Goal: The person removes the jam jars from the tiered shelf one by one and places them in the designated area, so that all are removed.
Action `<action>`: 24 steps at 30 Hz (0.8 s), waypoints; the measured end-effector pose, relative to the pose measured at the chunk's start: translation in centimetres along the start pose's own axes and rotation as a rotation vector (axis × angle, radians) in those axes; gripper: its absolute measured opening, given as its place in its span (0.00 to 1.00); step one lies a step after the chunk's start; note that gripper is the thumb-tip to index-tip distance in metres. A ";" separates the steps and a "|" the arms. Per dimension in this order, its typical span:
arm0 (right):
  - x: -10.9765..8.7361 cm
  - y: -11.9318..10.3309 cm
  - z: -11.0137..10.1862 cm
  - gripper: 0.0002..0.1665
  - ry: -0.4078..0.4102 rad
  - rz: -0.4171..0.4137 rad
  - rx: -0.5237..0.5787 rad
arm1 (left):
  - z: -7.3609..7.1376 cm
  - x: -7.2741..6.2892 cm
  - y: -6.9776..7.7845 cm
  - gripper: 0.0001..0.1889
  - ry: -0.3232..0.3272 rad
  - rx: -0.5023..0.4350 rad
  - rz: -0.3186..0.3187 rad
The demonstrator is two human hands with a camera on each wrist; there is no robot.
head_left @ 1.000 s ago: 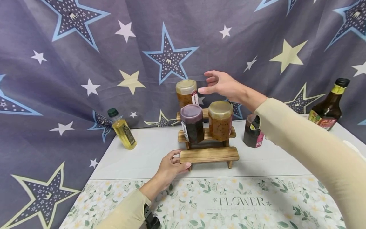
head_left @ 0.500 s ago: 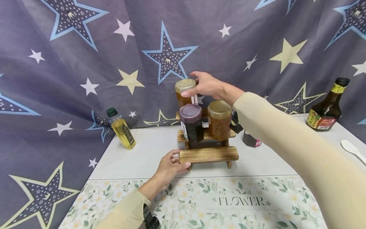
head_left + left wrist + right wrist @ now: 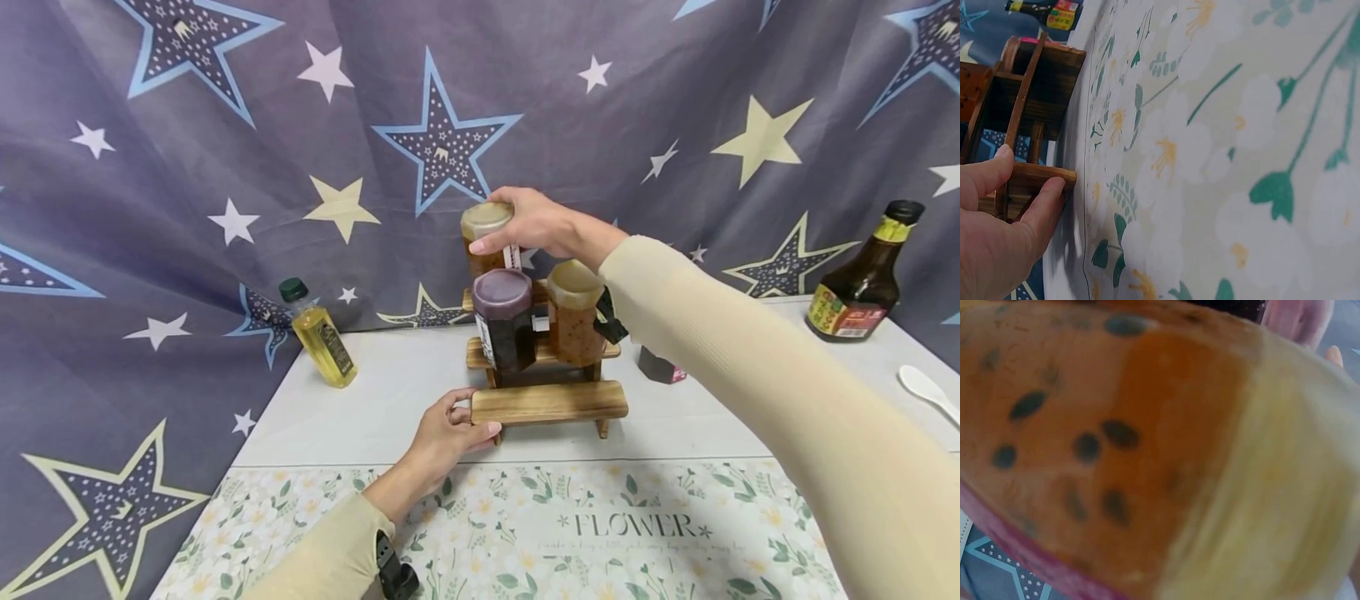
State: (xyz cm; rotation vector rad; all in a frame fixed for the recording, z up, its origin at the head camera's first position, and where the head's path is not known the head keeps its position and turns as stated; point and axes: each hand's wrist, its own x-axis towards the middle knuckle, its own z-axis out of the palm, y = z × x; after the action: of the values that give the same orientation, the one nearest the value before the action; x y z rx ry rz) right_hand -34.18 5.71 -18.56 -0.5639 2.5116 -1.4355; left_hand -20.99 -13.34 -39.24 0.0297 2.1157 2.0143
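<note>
A three-tier wooden rack [image 3: 550, 402] stands on the table. My left hand [image 3: 442, 429] grips the left end of its lowest step; in the left wrist view thumb and fingers of that hand [image 3: 1004, 231] pinch the wood. On the top tier is an amber jam jar [image 3: 480, 223], and my right hand [image 3: 534, 223] holds it near the lid, thumb in front, other fingers mostly hidden behind. The middle tier bears a dark jam jar with a purplish lid [image 3: 504, 333] and a second amber jar [image 3: 574, 321]. A seeded amber jar [image 3: 1116, 450] fills the right wrist view.
A green-capped oil bottle [image 3: 321, 337] stands at left. On the right are a dark jar [image 3: 658, 367] partly behind my sleeve, a brown sauce bottle [image 3: 858, 283] and a white spoon [image 3: 926, 392]. A star-patterned curtain [image 3: 390, 108] hangs close behind the rack.
My right hand has moved left from beside the top jar and now grips it near its lid. My left hand keeps its hold on the lowest step.
</note>
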 end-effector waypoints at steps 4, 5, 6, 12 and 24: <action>0.0 0.0 0.1 0.50 0.001 -0.010 0.021 | 0.0 0.0 0.0 0.35 0.007 0.000 0.000; 0.0 0.1 0.1 0.49 0.000 -0.011 0.027 | 0.0 0.0 0.0 0.35 0.007 -0.001 0.001; 0.0 0.1 0.1 0.49 -0.002 -0.013 0.032 | 0.0 0.1 0.0 0.35 0.007 -0.004 0.002; 0.1 0.2 0.1 0.48 -0.014 -0.016 0.047 | -0.1 0.1 0.0 0.34 0.006 -0.008 0.002; 0.3 0.4 -0.1 0.49 -0.007 -0.007 0.073 | 0.0 0.0 0.0 0.35 -0.004 -0.007 0.007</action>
State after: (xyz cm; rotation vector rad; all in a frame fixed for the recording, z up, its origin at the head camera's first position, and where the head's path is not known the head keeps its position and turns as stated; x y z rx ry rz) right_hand -34.56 5.86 -18.82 -0.5646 2.4429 -1.5178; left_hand -21.01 -13.36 -39.25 0.0395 2.1085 2.0242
